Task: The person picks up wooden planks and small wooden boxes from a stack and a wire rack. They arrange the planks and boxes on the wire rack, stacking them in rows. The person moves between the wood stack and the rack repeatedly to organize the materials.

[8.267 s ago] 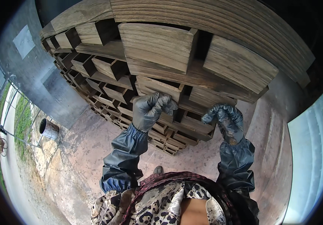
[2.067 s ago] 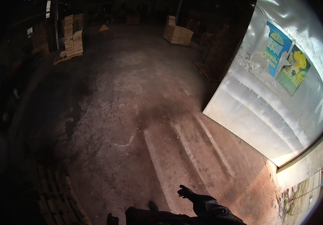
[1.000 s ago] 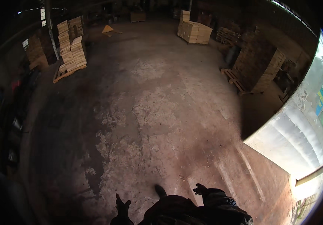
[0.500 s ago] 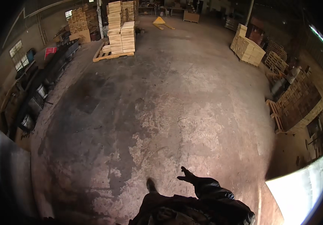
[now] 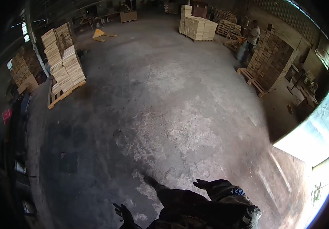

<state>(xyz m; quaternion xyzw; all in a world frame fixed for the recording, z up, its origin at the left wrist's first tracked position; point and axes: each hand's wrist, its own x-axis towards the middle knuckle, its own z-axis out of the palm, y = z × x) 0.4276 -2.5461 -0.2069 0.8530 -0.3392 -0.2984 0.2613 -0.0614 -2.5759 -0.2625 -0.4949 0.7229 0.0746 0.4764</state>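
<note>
My left hand (image 5: 123, 213) hangs low over the floor at the lower edge, dark, with fingers apart and nothing in it. On the other side of my body, my right hand (image 5: 201, 184) is held out in front of a dark sleeve (image 5: 225, 191). Its fingers are stretched out, and no object shows in them. Both hands are in shadow, so fine detail is lost. Between them one leg reaches forward, with a dark shoe (image 5: 150, 181) over the worn concrete floor (image 5: 179, 126). Neither hand touches anything.
Stacked wooden boards (image 5: 67, 66) stand on a pallet at the left, with a yellow pallet jack (image 5: 98, 34) beyond. Far off is a pale wood stack (image 5: 200, 28). At the right, a person (image 5: 253, 34) stands near a blue drum (image 5: 242, 51) and a tall block stack (image 5: 269, 57). Bright daylight enters at far right.
The view has swung to the right, so the stacks sit further left and the bright opening shows more. My left hand has come into view; the right hand remains stretched out.
</note>
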